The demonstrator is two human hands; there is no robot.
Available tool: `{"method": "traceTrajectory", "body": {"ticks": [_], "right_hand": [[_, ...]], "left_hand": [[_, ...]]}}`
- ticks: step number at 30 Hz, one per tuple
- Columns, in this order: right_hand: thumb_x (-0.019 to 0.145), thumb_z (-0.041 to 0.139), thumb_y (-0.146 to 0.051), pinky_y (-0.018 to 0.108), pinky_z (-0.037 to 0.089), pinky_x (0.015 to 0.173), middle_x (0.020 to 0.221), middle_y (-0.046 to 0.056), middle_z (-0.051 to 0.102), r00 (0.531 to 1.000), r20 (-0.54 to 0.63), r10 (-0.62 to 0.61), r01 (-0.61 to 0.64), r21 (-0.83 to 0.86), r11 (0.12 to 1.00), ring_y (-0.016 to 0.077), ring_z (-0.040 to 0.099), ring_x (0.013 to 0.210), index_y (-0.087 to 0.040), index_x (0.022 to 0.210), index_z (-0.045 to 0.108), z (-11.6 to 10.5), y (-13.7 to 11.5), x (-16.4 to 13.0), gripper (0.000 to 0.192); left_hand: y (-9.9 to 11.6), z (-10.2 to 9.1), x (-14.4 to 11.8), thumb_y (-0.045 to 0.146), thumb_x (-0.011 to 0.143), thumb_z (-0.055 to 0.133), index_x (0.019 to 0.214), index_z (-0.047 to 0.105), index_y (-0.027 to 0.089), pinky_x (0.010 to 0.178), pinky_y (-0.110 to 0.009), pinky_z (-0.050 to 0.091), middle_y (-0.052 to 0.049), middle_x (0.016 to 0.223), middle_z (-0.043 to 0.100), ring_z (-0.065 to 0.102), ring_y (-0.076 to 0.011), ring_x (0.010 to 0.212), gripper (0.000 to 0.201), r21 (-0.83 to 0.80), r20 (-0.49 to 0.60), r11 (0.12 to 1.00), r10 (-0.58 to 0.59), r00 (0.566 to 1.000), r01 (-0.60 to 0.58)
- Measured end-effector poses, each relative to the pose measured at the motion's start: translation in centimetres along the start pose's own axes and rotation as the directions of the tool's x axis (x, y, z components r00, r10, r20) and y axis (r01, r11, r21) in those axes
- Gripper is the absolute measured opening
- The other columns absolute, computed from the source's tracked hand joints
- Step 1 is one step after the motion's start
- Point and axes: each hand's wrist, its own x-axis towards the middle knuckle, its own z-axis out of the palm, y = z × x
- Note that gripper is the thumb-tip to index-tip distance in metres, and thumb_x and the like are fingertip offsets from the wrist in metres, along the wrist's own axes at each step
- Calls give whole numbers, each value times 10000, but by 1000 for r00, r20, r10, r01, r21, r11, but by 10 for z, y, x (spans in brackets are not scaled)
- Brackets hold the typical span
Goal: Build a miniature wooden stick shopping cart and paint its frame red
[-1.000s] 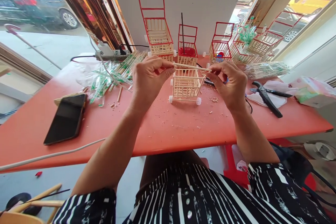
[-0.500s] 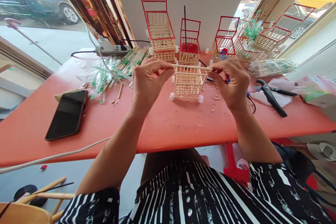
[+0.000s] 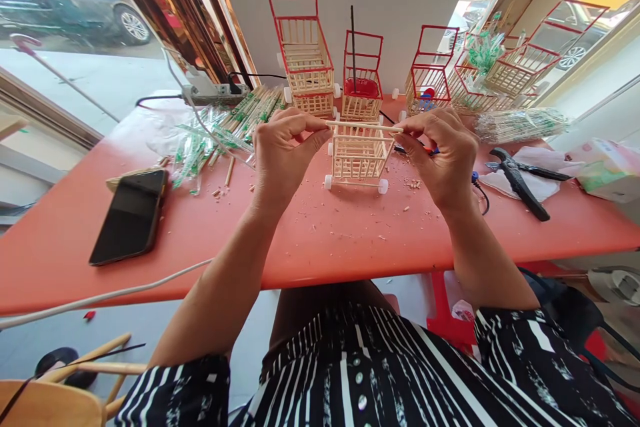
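Thin stick: pale, unpainted wood, slender and straight, held level across the top of the small cart, just above its near rim; whether it touches the rim cannot be told. Left hand pinches the stick's left end between thumb and forefinger, the other fingers curled in. Right hand pinches the right end the same way.

Small cart: open basket of pale sticks set as a lattice, unpainted, standing upright on the tabletop between the two hands, with white round wheels at its lower corners.

Row of carts with red frames: at the far edge against the white wall, upright, with tall red handle frames over pale lattice baskets; a dark rod stands in the middle one.

Wrapped stick bundles: clear sleeves with green print, spread far left; another bundle lies far right.

Phone: black, screen up, on the left, well apart from the hands.

Black pliers: on a white cloth, to the right.

Wood chips scattered across the red surface.
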Motion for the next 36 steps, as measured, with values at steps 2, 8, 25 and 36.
{"method": "traceTrajectory", "body": {"ticks": [2, 8, 25, 36], "right_hand": [[1079, 682, -447, 511, 585, 1013, 904, 36, 709, 1000, 5, 11, -11, -11, 1000, 273, 692, 991, -364, 1085, 806, 0, 0, 0, 149], [1083, 678, -432, 513, 574, 1031, 904, 28, 693, 1000, -11, 6, -6, 3, 1000, 263, 695, 978, -356, 1066, 798, 0, 0, 0, 143], [1100, 685, -465, 460, 574, 978, 901, 15, 703, 996, -67, -61, 65, 56, 996, 223, 676, 951, -314, 1045, 783, 6, 13, 1, 188], [1110, 669, -459, 430, 584, 935, 883, 6, 733, 990, -90, -113, 115, 20, 993, 206, 697, 896, -309, 1036, 794, 7, 18, 3, 209]], "left_hand": [[-1, 1, 0, 152, 813, 896, 777, 840, 317, 766, -375, 586, 25, 791, 773, 670, -191, 787, 178, -5, -3, 1000, 3, 1000, -3], [1, 5, 1, 113, 813, 874, 788, 842, 299, 783, -366, 587, 17, 823, 799, 706, -196, 844, 191, -9, -20, 1000, 11, 1000, -11], [2, 1, 2, 177, 885, 846, 844, 831, 315, 821, -403, 562, 7, 872, 807, 714, -213, 894, 145, -7, 20, 997, 77, 997, -77], [3, 2, 3, 195, 851, 850, 825, 854, 300, 751, -388, 542, -11, 846, 818, 692, -203, 819, 109, 4, 7, 995, 101, 995, -101]]}}
